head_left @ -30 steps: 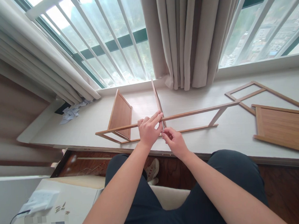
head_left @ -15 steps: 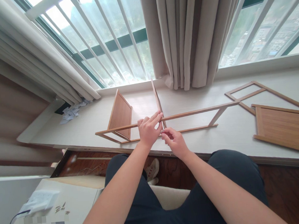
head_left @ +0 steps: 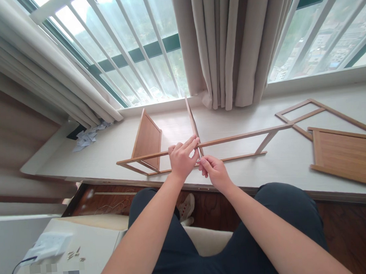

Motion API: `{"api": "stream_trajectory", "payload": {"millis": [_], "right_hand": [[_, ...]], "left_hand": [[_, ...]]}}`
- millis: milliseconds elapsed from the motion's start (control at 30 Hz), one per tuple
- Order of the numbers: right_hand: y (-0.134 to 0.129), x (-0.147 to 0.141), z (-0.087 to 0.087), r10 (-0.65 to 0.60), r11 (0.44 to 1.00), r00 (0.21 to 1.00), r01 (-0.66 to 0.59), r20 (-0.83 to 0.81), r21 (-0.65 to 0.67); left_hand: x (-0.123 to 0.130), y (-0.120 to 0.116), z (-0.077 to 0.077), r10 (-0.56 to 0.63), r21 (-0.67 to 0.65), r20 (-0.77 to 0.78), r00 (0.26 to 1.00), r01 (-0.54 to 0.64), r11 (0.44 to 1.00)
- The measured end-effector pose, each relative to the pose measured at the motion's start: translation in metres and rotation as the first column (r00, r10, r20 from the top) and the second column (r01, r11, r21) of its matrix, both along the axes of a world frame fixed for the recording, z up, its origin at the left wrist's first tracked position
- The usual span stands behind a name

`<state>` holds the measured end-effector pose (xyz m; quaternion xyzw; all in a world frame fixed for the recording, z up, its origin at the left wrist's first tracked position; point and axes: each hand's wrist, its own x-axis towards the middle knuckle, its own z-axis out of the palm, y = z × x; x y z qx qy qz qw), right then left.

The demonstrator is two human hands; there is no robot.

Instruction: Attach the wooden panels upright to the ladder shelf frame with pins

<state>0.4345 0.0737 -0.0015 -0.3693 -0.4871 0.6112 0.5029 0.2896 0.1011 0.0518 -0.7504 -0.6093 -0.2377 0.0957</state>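
Observation:
A wooden frame point(head_left: 242, 138) with two long rails stands on edge on the white sill. Two wooden panels meet it: the left panel point(head_left: 148, 137) and the middle panel point(head_left: 190, 115), seen nearly edge-on. My left hand point(head_left: 183, 158) grips the upper rail where the middle panel joins, its fingers laid over the joint. In my right hand point(head_left: 214, 170), thumb and fingers pinch a thin shiny metal hex key point(head_left: 199, 153) just below that joint. The key's tip and whatever it meets are hidden by the fingers and rail.
More wooden parts lie to the right: a second frame point(head_left: 341, 115) and a flat panel point(head_left: 350, 152). Crumpled paper point(head_left: 86, 139) sits at the sill's left end. Several small metal screws point(head_left: 72, 254) and a power strip point(head_left: 49, 245) rest on a white cabinet point(head_left: 96, 239) at lower left.
My right hand has turned slightly, with its thumb now higher and fingers curled beneath, and more of the metal key shows. My left hand and the frame have stayed in place.

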Motion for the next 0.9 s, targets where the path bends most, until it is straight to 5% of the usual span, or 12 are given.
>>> {"api": "stream_trajectory", "payload": {"millis": [633, 900], "right_hand": [[0.004, -0.002, 0.005, 0.115, 0.978, 0.973, -0.147, -0.202, -0.148], [0.003, -0.003, -0.006, 0.009, 0.999, 0.992, -0.015, -0.123, -0.047]], "left_hand": [[-0.002, 0.001, -0.004, -0.019, 0.051, 0.0, 1.0, 0.019, 0.999], [-0.001, 0.001, -0.003, -0.011, 0.034, 0.003, 1.0, 0.011, 0.999]]}}
